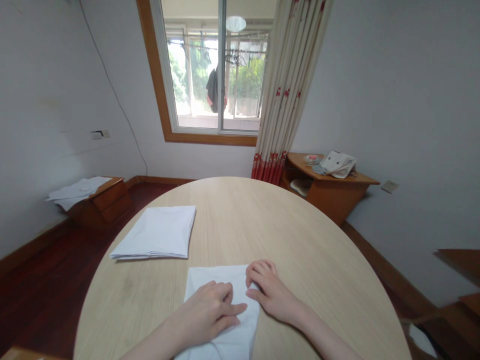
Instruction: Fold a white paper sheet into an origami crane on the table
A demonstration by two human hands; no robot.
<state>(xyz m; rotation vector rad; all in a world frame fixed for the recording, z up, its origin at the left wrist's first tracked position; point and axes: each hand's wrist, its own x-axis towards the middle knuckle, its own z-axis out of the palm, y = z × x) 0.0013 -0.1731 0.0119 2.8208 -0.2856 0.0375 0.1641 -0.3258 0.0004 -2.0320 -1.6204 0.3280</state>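
Resting on white cloth (240, 340), left (204, 312) and right hands (270, 290) curl loosely; a cabinet (330, 200) holds something pale (300, 187).

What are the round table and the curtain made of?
The round table looks like wood, or a wood-look board: pale, smooth, a bit shiny, with fine grain lines. The curtain seems to be cloth, cream with red flowers, because it hangs in soft folds.
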